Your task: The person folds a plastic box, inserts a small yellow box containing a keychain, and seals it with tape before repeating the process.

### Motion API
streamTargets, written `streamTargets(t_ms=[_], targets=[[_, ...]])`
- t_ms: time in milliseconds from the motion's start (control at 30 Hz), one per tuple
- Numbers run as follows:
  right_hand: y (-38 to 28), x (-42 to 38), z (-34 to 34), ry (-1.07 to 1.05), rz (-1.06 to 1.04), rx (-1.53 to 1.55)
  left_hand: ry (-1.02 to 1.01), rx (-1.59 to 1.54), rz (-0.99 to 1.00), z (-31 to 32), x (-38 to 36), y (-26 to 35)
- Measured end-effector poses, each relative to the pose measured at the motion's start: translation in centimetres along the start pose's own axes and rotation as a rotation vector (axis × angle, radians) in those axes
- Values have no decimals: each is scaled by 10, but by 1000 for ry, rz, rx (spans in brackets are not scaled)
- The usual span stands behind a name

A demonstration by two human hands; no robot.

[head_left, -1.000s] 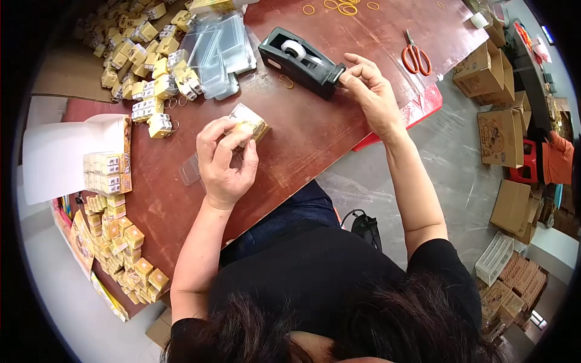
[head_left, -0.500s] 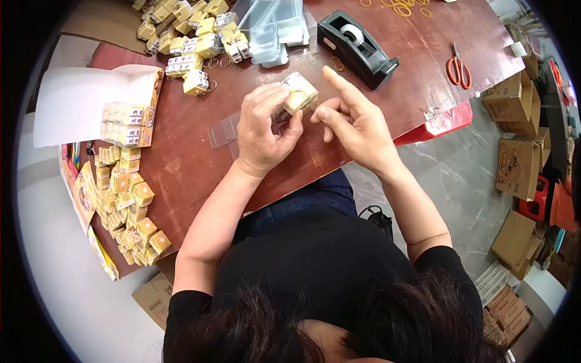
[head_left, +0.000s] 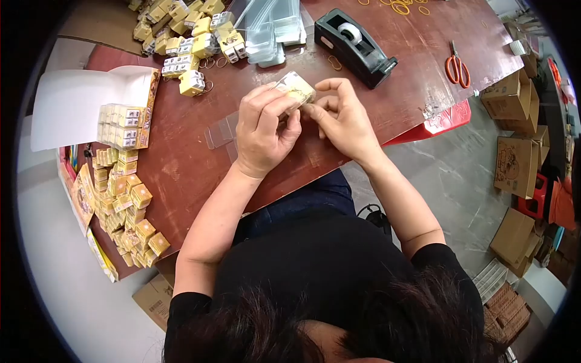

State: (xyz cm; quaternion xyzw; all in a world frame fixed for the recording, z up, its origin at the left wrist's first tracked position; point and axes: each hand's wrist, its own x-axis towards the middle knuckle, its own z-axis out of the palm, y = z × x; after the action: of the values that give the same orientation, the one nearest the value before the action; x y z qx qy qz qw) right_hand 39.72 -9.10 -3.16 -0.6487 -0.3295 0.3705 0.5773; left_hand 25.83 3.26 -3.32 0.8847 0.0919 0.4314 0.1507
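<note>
Above the table's near edge, my left hand [head_left: 266, 124] is closed around a small clear plastic box [head_left: 301, 86] with something yellow inside. My right hand [head_left: 345, 118] meets the box's right end, its thumb and fingers curled at the corner; the exact contact is partly hidden. Just left of my left hand lies a flat clear plastic sleeve [head_left: 221, 132]. Beyond the hands, several more clear plastic pieces [head_left: 272, 33] are stacked flat.
A black tape dispenser [head_left: 357, 48] and orange-handled scissors [head_left: 458, 69] lie at the right. Yellow keychain boxes [head_left: 192, 83] are heaped at the back left. An open display carton [head_left: 145, 109] holds wrapped boxes; small yellow boxes [head_left: 130, 199] pile in front. Rubber bands [head_left: 400, 7] lie at the back.
My right hand has moved slightly left onto the box's end, and its raised index finger has curled down. My left hand keeps holding the box, nearly still.
</note>
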Motion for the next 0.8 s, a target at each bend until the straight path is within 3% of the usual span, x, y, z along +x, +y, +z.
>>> streamTargets(t_ms=[67, 133, 200, 267, 333, 367, 400, 500, 600, 633, 800], targets=[[6, -3, -2, 46, -10, -121, 30, -82, -6, 1, -2, 0], [-15, -15, -14, 154, -146, 84, 58, -150, 0, 2, -2, -4], [-30, -3, -58, 413, -403, -46, 12, -101, 11, -2, -3, -3], [-32, 21, -108, 593, -482, -378, -45, -35, 8, -2, -3, -2], [-16, 39, -135, 385, -299, -585, -38, -59, -7, 0, -5, 0], [-14, 39, -139, 200, -129, -391, -37, -64, -33, 1, -5, 0], [-17, 41, -138, 204, -133, -394, -51, -69, -43, 0, -6, 1], [-15, 49, -136, -45, -6, -169, -40, -134, -104, 1, -8, 6], [-9, 46, -132, 29, -46, -4, -57, -81, -91, 3, -8, 8], [-5, 45, -132, 48, -153, 11, -61, -75, -92, 3, -7, 10], [-13, 18, -127, 141, -76, 183, -97, -100, -180, -1, -5, 15]])
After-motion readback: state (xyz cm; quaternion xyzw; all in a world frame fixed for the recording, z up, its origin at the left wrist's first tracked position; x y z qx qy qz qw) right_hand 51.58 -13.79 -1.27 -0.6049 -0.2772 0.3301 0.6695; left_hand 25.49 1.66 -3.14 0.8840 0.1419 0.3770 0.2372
